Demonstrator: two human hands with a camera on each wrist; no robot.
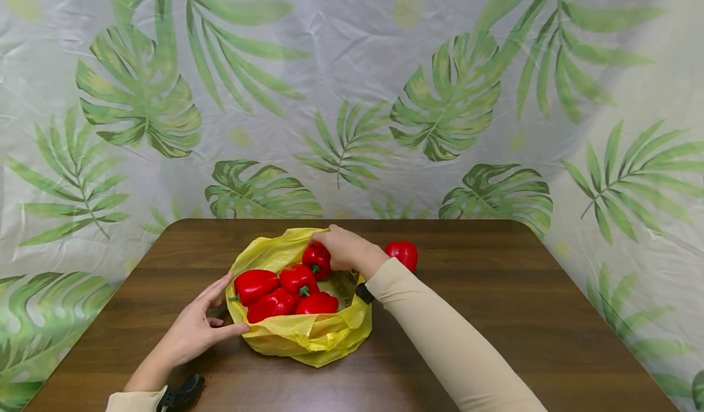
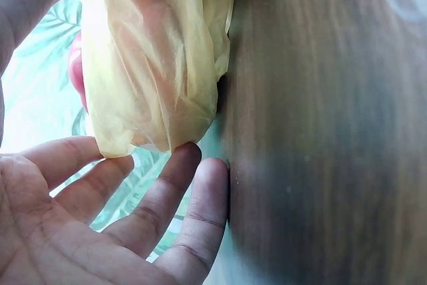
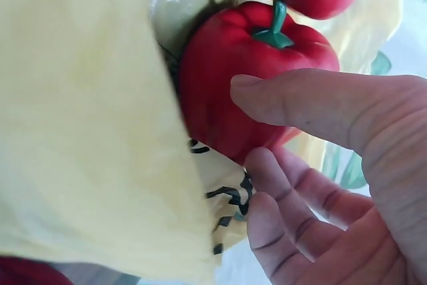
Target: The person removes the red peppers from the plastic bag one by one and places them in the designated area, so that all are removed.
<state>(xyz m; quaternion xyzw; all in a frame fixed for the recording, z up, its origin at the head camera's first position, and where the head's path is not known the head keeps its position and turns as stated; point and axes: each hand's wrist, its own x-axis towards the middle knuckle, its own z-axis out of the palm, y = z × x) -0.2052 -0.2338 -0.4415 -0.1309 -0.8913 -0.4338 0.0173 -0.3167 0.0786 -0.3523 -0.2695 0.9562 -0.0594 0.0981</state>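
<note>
A yellow plastic bag (image 1: 330, 338) stands wide open on the table, with several red bell peppers (image 1: 256, 285) inside. At its far right side my right hand (image 1: 348, 248) holds one red bell pepper (image 3: 213, 85) within the bag's mouth. In the right wrist view the thumb lies across that pepper and the fingers reach round its lower end; its green stem points away from the hand. My left hand (image 1: 192, 326) spreads along the bag's left side, thumb near the front rim. In the left wrist view, its fingertips (image 2: 187, 155) touch the thin plastic.
Another red bell pepper (image 1: 404, 253) lies on the brown wooden table (image 1: 495, 314) outside the bag, just beyond my right forearm. Behind the table's far edge hangs a leaf-patterned cloth (image 1: 352, 63). A black wrist strap (image 1: 181, 393) circles my left wrist.
</note>
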